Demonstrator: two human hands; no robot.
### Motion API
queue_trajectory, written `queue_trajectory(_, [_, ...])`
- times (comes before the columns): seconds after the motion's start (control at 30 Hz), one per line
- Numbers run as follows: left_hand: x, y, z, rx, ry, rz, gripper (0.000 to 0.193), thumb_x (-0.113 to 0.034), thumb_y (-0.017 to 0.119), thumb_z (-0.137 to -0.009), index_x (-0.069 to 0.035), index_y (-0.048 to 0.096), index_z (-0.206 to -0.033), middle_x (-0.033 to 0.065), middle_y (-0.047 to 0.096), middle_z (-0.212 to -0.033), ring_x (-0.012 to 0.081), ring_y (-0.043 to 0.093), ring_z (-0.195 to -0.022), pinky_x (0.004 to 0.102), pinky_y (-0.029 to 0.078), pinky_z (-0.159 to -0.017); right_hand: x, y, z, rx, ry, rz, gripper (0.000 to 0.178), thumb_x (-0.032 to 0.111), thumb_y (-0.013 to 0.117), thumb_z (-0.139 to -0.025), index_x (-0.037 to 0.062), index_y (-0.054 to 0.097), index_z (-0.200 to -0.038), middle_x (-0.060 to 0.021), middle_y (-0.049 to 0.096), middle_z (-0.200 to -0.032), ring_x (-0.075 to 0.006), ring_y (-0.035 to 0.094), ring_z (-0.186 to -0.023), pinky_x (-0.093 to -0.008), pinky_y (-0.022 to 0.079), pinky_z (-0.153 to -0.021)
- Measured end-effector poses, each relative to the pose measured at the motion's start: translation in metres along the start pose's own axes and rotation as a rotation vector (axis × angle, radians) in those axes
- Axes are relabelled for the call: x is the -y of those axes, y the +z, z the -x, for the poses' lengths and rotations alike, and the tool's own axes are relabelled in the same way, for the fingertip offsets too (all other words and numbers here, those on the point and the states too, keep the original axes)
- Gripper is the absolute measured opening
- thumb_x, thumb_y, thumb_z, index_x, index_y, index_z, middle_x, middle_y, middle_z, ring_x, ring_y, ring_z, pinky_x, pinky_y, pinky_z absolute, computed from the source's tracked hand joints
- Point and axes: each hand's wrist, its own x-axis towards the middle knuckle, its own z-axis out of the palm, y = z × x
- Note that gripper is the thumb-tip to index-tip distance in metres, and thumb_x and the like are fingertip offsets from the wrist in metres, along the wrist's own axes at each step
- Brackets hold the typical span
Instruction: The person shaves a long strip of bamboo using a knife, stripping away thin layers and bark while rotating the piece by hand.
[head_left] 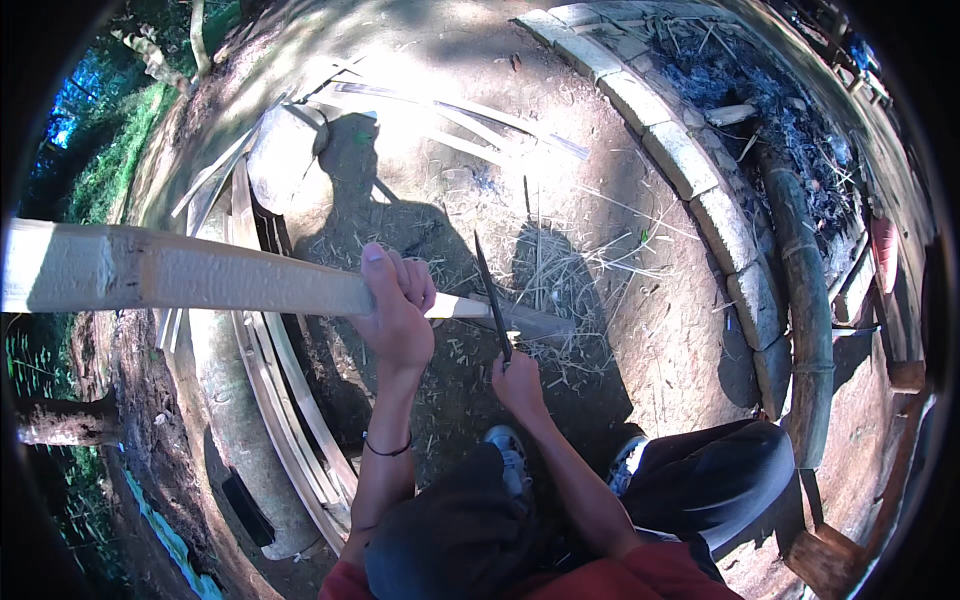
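My left hand (398, 315) is closed around a long split bamboo strip (220, 272). The strip runs out to the left edge, and its narrow end shows on the right side of my fist. My right hand (518, 385) grips the handle of a knife (487, 275) with a long dark blade, which points away from me and slightly left. The blade is close to the strip's right end; whether they touch I cannot tell. A flat piece of wood (540, 322) lies on the ground behind the blade, among pale shavings (560, 275).
More bamboo strips (285, 400) lie beside a pale log (215, 390) on the left, with a dark flat object (247, 508) on it. At right, a curved stone border (688, 170) rings an ash pit (745, 85), and a thick bamboo pole (803, 270) rests across it.
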Motion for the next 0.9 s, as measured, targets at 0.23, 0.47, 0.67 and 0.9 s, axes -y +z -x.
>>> queue_trajectory(0.23, [-0.003,0.006,-0.004,-0.077,0.077,-0.013,0.045,-0.03,0.043,-0.102,-0.015,0.026,-0.062,-0.0038,0.021,-0.049,0.0058,0.018,-0.04,0.0241,0.021,-0.037,0.008,0.005,0.002,0.042,0.073,-0.002,0.028,0.017,0.056,-0.087,-0.0061,0.062,-0.074,-0.0271,0.062,-0.068,-0.0439,0.064,-0.069,-0.0512,0.052,-0.064])
queue_trajectory(0.47, [-0.002,0.01,-0.006,-0.071,0.082,-0.01,0.044,-0.027,0.042,-0.101,-0.014,0.025,-0.062,-0.0036,0.021,-0.048,0.006,0.018,-0.041,0.0237,0.019,-0.036,-0.026,0.016,-0.007,0.074,0.168,0.1,0.027,0.019,0.056,-0.087,-0.0052,0.062,-0.079,-0.0258,0.063,-0.069,-0.0439,0.064,-0.071,-0.0506,0.053,-0.066])
queue_trajectory(0.67, [0.0,-0.001,-0.007,-0.094,0.193,-0.083,0.044,-0.041,0.042,-0.097,-0.013,0.028,-0.066,-0.0026,0.024,-0.05,0.0064,0.021,-0.042,0.0223,0.02,-0.038,-0.026,0.019,-0.003,0.042,0.145,0.196,0.027,0.02,0.056,-0.088,-0.0043,0.063,-0.078,-0.0272,0.064,-0.074,-0.0437,0.065,-0.074,-0.0508,0.053,-0.068])
queue_trajectory(0.9, [0.014,-0.016,-0.001,-0.209,0.459,-0.128,0.053,-0.062,0.032,-0.094,-0.012,0.032,-0.074,-0.0004,0.03,-0.051,0.0066,0.028,-0.043,0.018,0.019,-0.039,-0.018,0.014,0.011,0.048,0.122,-0.039,0.029,0.02,0.058,-0.088,-0.0045,0.061,-0.072,-0.0225,0.062,-0.065,-0.0402,0.065,-0.068,-0.0468,0.051,-0.061])
